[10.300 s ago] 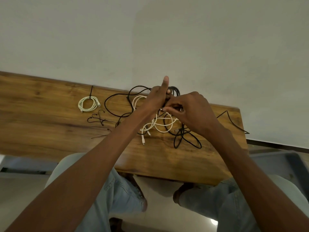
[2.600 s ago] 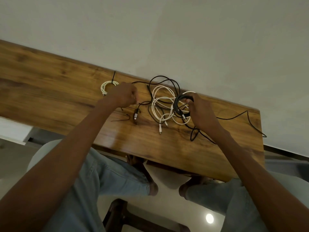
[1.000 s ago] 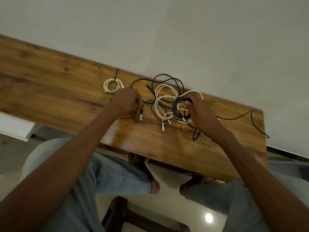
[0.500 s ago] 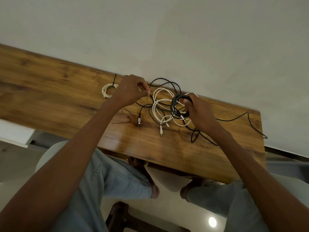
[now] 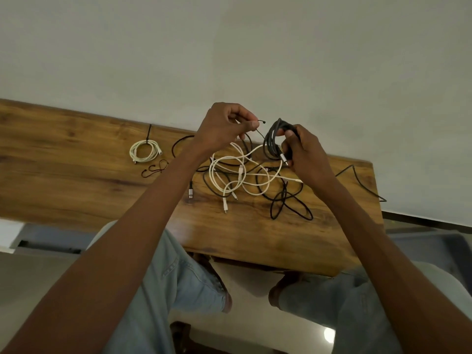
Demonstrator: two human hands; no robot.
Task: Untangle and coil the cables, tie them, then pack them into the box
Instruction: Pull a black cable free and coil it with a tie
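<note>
A wooden surface [image 5: 76, 190] is seen running from 9 o'clock to 3 o'clock across the frame, with a pale wall behind it. Both hands are raised above its far edge, near 12 o'clock of the cable pile. A thin black tie [image 5: 260, 123] is pinched between thumb and forefinger of the left hand [image 5: 224, 129], its fingers curled narrow around it. A coiled black cable [image 5: 272, 141] is gripped by the right hand [image 5: 304, 152], with the loops hanging to the hand's 9 o'clock side and a metal plug showing under the thumb. Beneath the hands, a tangle of loose white cables [image 5: 240, 175] is spread on the surface, crossed by loose black cables [image 5: 288, 203] whose loops lie toward 5 o'clock of the pile; one black strand trails off the surface edge toward 3 o'clock. A white coil already tied [image 5: 144, 150] is set well apart at 9 o'clock of the tangle, a black tie standing up from it toward 12 o'clock. Just at its 5 o'clock, spare black ties [image 5: 154, 169] are laid. Part of a grey box [image 5: 429, 249] is visible at 4 o'clock, below the surface's right end.
</note>
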